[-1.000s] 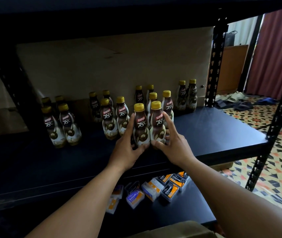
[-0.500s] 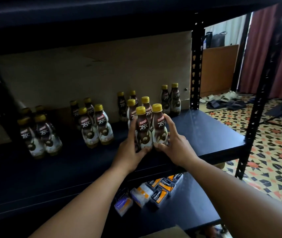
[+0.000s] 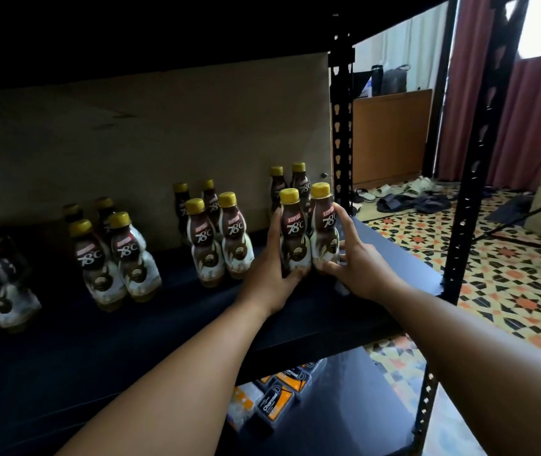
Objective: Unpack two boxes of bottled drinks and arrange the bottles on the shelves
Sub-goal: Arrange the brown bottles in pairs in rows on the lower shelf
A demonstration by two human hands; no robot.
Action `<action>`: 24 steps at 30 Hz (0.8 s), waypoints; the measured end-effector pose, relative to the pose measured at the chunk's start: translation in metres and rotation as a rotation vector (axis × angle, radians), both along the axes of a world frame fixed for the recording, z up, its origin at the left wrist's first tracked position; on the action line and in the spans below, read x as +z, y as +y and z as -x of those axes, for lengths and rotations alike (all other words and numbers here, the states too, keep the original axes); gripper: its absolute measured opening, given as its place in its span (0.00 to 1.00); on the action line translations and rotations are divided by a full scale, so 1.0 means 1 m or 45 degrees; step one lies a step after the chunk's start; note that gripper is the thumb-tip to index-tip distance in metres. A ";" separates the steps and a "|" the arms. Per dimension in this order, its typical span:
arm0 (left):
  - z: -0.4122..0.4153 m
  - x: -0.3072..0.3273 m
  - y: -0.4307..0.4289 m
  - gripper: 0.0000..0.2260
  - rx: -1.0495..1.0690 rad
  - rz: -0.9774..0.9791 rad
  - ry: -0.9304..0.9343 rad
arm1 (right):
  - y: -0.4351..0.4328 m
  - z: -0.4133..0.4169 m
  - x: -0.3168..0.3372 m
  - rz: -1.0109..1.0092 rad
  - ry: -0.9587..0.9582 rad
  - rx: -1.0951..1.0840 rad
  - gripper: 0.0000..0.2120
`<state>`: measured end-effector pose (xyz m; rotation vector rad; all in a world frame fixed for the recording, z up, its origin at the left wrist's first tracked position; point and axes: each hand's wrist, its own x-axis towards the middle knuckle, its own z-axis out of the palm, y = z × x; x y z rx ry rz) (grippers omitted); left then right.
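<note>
Evidently, left grip (image 3: pixel 270 271) was clamped on left bottle (image 3: pixel 295 235), right grip (image 3: pixel 359 268) on right bottle (image 3: pixel 325 232), both upright on shelf (image 3: pixel 387 258); pair best slid back evenly, bases kept flat.

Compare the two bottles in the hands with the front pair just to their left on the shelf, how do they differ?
The held pair is gripped, the left hand round one bottle and the right hand round the other; the neighbouring pair stands untouched. The held pair is nearer the right end of the shelf; the neighbouring pair sits mid-shelf. Both pairs are upright, side by side, with yellow caps and brown 78°C labels.
</note>
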<state>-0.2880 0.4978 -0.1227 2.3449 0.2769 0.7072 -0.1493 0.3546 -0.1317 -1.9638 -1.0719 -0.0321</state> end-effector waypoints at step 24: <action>-0.069 -0.010 0.000 0.53 -0.055 -0.043 -0.048 | -0.015 -0.060 -0.003 -0.038 0.049 -0.030 0.55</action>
